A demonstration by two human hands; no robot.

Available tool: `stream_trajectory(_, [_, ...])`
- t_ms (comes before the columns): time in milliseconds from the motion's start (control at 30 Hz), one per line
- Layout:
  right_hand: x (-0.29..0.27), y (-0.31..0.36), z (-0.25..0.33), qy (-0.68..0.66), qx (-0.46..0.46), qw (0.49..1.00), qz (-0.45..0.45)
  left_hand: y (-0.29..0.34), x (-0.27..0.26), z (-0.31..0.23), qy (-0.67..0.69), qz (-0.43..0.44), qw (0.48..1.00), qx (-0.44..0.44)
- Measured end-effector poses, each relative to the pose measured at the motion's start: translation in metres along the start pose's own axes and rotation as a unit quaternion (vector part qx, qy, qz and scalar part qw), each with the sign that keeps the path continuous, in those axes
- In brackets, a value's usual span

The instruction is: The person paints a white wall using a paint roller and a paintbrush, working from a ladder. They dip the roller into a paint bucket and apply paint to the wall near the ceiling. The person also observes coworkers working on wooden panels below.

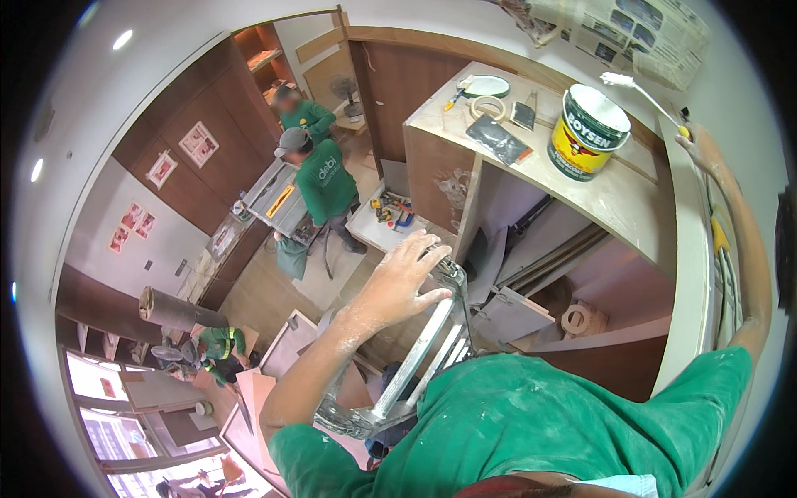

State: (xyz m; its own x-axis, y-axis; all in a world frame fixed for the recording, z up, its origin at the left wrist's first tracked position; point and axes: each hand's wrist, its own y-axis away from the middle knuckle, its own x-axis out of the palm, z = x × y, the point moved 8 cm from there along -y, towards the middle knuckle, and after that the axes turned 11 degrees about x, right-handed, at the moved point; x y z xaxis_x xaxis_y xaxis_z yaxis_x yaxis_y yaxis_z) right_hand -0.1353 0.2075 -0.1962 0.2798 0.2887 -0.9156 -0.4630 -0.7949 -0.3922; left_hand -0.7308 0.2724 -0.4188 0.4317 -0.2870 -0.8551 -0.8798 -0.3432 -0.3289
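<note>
My right hand (704,149), raised at the far right, is closed on the yellow handle of a small paint roller (618,80). The roller's white head is up near the wall, beyond the paint bucket. My left hand (407,278), dusty with white powder, grips the top of a metal stepladder (415,357) that stands against my body. On the cabinet top (631,195) is an open green-and-yellow paint bucket (573,153). To its left lie a roll of masking tape (487,109), a paint-smeared lid (486,86), a brush (453,100) and a dark flat sheet (498,139).
Below the cabinet top, boards and long strips (540,266) lean in an open compartment. Two co-workers in green stand beside a table saw (270,199). Another person (220,344) bends at lower left. A tray of tools (390,212) sits beyond my left hand. Newspaper (631,37) covers part of the wall.
</note>
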Motion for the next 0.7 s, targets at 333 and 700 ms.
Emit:
stream_trajectory(333, [0.028,-0.015,-0.03,-0.054,0.028,0.998,0.019,-0.002,0.0,0.001,0.016,-0.023,0.999,-0.024])
stream_trajectory(700, [0.014,0.004,-0.062,-0.058,0.043,0.997,-0.03,-0.03,-0.007,-0.001,-0.004,-0.027,0.999,-0.034])
